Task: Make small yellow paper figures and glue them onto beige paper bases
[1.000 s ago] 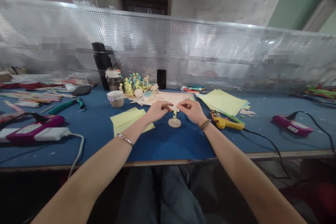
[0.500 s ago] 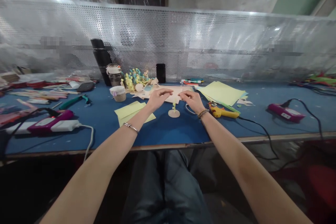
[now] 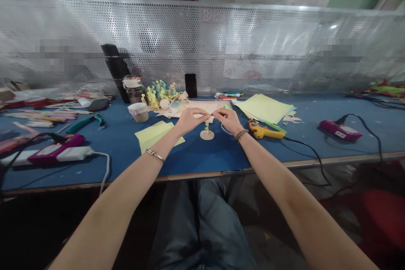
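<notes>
A small yellow-green stem point(image 3: 206, 126) stands upright on a round beige base point(image 3: 207, 135) on the blue table point(image 3: 202, 158). Just above it, my left hand point(image 3: 190, 120) and my right hand point(image 3: 228, 120) meet at the fingertips. Both hands are closed in a pinch; whatever lies between the fingers is too small to make out. Behind the hands lies pale pink paper point(image 3: 202, 105). Yellow sheets point(image 3: 158, 133) are left of the stem, under my left forearm. A yellow glue gun point(image 3: 267, 132) rests to the right of my right hand.
A jar with a white rim point(image 3: 139, 112), a drink bottle point(image 3: 133, 88), a tall black flask point(image 3: 117, 69) and yellow-blue paper flowers point(image 3: 160, 94) stand back left. A phone point(image 3: 190, 85) leans on the mesh screen. Purple power strips point(image 3: 60, 148) with cables lie at both sides.
My two hands have come together, so their fingertips now meet above the stem. The whole view has shifted slightly.
</notes>
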`<state>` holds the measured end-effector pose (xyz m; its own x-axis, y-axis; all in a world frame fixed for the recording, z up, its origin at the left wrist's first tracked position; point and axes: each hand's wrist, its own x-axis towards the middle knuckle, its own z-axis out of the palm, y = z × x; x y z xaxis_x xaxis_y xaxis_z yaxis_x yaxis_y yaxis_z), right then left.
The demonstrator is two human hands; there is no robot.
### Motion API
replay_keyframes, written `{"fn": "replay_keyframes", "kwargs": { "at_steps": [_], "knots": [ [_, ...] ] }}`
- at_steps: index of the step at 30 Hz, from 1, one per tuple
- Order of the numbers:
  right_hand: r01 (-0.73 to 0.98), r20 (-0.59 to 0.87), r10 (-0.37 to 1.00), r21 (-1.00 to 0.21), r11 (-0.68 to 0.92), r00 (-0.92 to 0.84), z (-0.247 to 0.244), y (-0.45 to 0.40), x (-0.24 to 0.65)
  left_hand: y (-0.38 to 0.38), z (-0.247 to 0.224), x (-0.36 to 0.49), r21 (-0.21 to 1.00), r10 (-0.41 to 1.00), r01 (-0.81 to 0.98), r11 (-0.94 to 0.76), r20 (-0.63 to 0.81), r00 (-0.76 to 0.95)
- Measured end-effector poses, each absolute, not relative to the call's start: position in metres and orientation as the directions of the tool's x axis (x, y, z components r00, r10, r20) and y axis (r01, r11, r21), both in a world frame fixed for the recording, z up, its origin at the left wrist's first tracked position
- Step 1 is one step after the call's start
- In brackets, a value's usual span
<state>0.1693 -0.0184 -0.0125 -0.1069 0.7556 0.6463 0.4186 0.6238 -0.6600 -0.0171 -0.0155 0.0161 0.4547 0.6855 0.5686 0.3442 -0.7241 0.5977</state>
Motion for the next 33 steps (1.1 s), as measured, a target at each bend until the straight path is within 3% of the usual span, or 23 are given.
{"fn": "replay_keyframes", "kwargs": {
  "at_steps": [16,33],
  "knots": [
    [0.418,0.654,0.749,-0.655,0.630,-0.104,-0.011,-0.019,0.168,-0.013,0.012,-0.014,0.569,0.713,0.429,-0.702,0.566,0.415],
    [0.479,0.667,0.738,-0.617,0.625,-0.104,-0.014,-0.017,0.169,-0.017,0.004,-0.019,0.569,0.682,0.375,-0.731,0.624,0.382]
  ]
}}
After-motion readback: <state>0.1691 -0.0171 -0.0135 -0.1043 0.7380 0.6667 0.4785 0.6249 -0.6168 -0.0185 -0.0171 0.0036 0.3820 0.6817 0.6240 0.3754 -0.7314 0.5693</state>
